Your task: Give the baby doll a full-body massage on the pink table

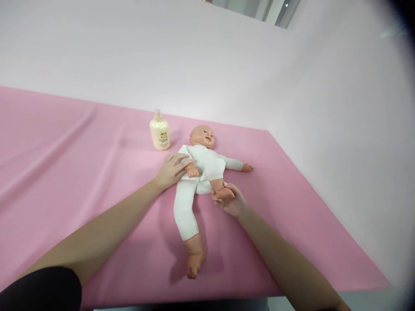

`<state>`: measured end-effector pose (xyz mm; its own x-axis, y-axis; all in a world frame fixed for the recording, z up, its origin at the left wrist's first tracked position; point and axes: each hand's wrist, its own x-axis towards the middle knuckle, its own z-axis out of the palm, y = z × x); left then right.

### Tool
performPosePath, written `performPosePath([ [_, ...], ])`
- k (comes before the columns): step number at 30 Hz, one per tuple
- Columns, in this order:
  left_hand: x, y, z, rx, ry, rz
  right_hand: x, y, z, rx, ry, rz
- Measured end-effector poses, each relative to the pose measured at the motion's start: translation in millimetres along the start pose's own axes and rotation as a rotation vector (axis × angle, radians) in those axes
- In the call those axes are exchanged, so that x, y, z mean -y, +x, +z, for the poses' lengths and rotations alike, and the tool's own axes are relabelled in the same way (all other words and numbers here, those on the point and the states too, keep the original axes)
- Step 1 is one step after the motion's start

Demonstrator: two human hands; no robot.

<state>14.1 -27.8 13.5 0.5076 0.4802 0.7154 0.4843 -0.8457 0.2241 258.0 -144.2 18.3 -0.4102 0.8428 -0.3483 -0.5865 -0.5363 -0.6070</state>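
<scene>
A baby doll with a white cloth body lies on its back, its head toward the far side. My left hand lies over the doll's arm on the left, fingers around the forearm just above the small doll hand. My right hand grips the doll's bent, raised leg at the foot, from below and to the right. The other leg stretches toward me, untouched. The doll's far arm extends to the right, free of my hands.
A pump-less-looking cream lotion bottle with a clear cap stands upright left of the doll's head. Pink cloth with a few creases covers the table. A white wall or screen rises behind and to the right.
</scene>
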Motion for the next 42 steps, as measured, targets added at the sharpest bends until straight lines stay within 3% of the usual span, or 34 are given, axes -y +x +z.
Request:
performPosePath([
  [2, 1, 0, 0.4, -0.059, -0.066, -0.069, 0, -1, -1, 0.044, -0.022, -0.027],
  [5, 8, -1, 4.0, -0.249, -0.223, -0.272, 0, -3, -4, 0.162, -0.063, -0.008],
  [9, 23, -1, 10.4, -0.462, -0.543, -0.589, -4, -6, -14, 0.42, -0.163, 0.04],
  [14, 42, -5, 13.6, -0.63, -0.822, -0.806, -2, -5, -15, 0.765, -0.364, 0.353],
  [16, 49, -8, 14.6, -0.653, -0.891, -0.878, 2, -6, -5, 0.851, -0.521, 0.462],
  [18, 55, -10, 15.8, -0.645, -0.909, -0.903, 7, -9, 7, 0.84, -0.731, 0.494],
  [22, 58, -12, 18.1, -0.602, -0.826, -0.881, 12, -14, 21, 0.769, -0.84, 0.456],
  [27, 48, -7, 15.9, -0.599, -0.78, -0.843, 9, -9, 9, 0.873, -0.778, 0.454],
  [32, 26, -3, 10.6, -0.477, -0.557, -0.575, -2, -1, -13, 0.965, -0.519, 0.36],
  [36, 9, -3, 7.4, -0.242, -0.243, -0.256, -7, 9, -25, 1.002, -0.254, 0.164],
  [38, 2, -2, 6.0, -0.086, -0.106, -0.085, -5, 9, -24, 0.922, -0.157, 0.033],
  [42, -3, 1, 4.3, 0.075, 0.017, 0.04, 4, 2, -12, 0.423, -0.105, -0.008],
])
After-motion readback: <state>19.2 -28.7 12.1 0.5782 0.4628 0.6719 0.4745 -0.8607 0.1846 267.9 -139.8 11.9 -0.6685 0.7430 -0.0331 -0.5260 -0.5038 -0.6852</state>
